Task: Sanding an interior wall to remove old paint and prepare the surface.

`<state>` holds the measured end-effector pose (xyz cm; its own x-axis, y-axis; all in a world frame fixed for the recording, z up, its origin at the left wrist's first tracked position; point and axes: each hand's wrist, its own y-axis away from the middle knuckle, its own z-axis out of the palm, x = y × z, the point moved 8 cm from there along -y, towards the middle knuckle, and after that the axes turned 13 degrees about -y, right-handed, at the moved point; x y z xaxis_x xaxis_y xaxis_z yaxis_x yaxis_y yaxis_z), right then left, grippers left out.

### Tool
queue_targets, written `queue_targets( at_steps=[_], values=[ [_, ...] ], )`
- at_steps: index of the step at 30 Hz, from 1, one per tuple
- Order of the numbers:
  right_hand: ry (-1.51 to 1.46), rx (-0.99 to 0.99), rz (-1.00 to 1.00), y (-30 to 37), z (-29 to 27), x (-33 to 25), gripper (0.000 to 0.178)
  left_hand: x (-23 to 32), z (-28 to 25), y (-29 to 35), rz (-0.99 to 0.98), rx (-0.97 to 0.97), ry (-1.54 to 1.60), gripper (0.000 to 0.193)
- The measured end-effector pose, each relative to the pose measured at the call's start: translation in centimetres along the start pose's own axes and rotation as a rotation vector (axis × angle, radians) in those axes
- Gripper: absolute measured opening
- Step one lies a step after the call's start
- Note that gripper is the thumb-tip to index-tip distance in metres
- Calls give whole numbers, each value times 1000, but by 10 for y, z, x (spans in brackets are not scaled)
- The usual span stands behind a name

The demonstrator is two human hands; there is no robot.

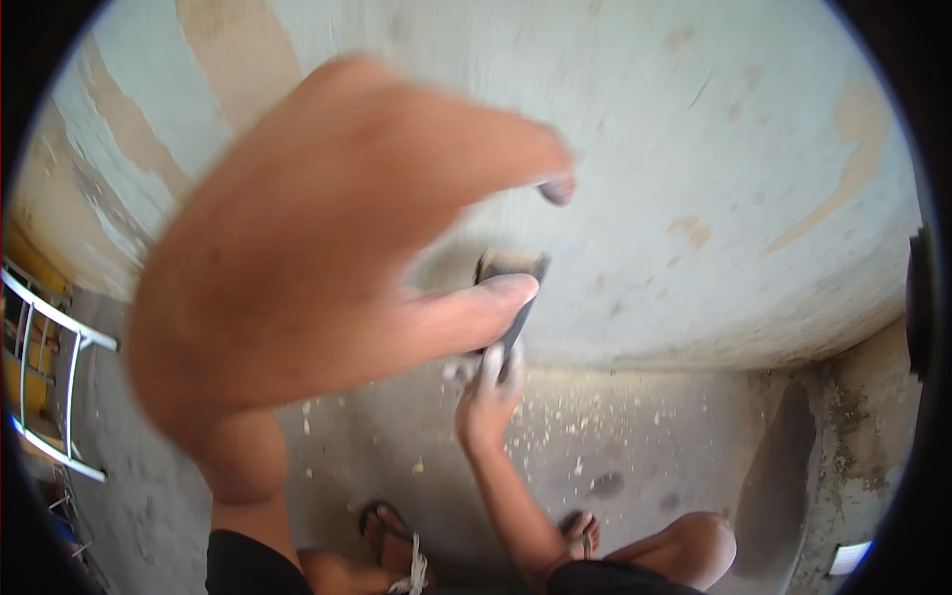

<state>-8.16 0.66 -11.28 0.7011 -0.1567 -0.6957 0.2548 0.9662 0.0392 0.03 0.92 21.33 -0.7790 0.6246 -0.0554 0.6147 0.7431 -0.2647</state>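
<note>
Your dark, flat hand tool, with a tan strip along its wider upper end [512,266], stands slightly tilted before the wall; whether it touches the wall, you cannot tell from here. Its handle narrows downward into your right hand [488,402], whose grip is clamped on the lower end. Your left hand [327,238], large and blurred, has its grip spread apart, the thumb crossing in front of the tool; contact there is unclear. Behind spreads the pale grey-blue wall with tan patches [684,149]; below, small cream flakes [565,416] litter the grey floor [367,446]. A white metal frame [69,387] stands far left.
</note>
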Motion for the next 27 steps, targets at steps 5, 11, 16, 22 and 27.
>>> queue_targets(
  at_steps=[5, 11, 16, 22, 27],
  values=[
    [-62, -20, 44, 1, 6, 20, 31, -34, -14, 58, 44, 1017, -322, 28],
    [-67, -49, -29, -12, 59, -34, 30, -71, 46, 81, 81, 1028, -598, 41],
    [-262, 176, 35, -5, 21, 9, 29, -73, 54, 59, 67, 1077, -587, 44],
    [-367, -10, 68, -10, 60, -35, 33, -59, 45, 61, -29, 1104, -625, 49],
    [-228, 112, 90, -8, 24, -9, 30, 12, 10, 43, 169, 951, -98, 35]
  ],
)
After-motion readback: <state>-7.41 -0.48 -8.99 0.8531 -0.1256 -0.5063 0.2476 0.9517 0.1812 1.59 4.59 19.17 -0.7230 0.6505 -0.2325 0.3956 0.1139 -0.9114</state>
